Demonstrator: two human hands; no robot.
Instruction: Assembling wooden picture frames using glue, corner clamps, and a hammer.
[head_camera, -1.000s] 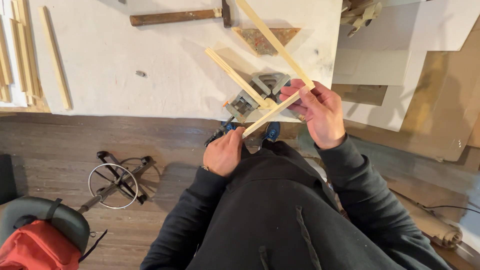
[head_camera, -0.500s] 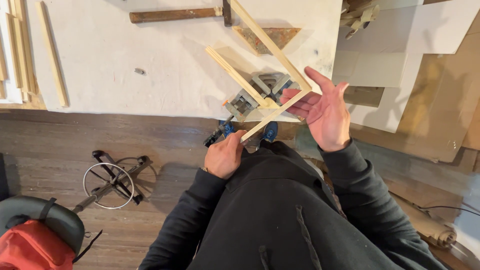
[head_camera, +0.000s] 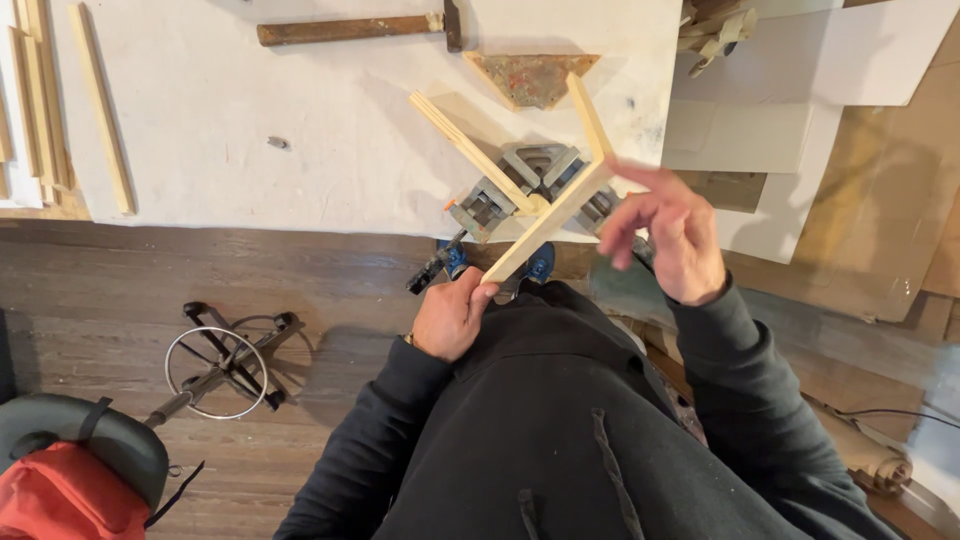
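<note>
While our left hand (head_camera: 452, 318) curls shut around the near end of a wood strip (head_camera: 548, 223), its thumb pressed against the tip, our right hand (head_camera: 668, 238) hangs loosely spread at about three o'clock from the strip's middle, blurred, fingers (head_camera: 640, 180) splayed and gripping nothing. Whether a fingertip grazes the far end of the strip we cannot tell. The strip runs from our left hand up toward one o'clock, crossing over a grey corner clamp (head_camera: 535, 187) at the edge of the bench (head_camera: 250, 120). Two more strips sit in the clamp's channels, the only holder here with anything in it: one (head_camera: 472, 150) reaches out toward ten o'clock, the other (head_camera: 590, 117) toward twelve, and the held strip meets the latter near its lower end. A blue-handled screw (head_camera: 445, 262) juts from the clamp toward seven o'clock, just beside our left hand.

Farther out, at twelve o'clock from the clamp, lies a stained triangular block (head_camera: 535, 76), and beyond it a hammer (head_camera: 360, 27) lies across the bench. Spare strips (head_camera: 100, 105) lie at the bench's far left. On the floor at eight o'clock stands a chair base with a ring (head_camera: 214, 372).
</note>
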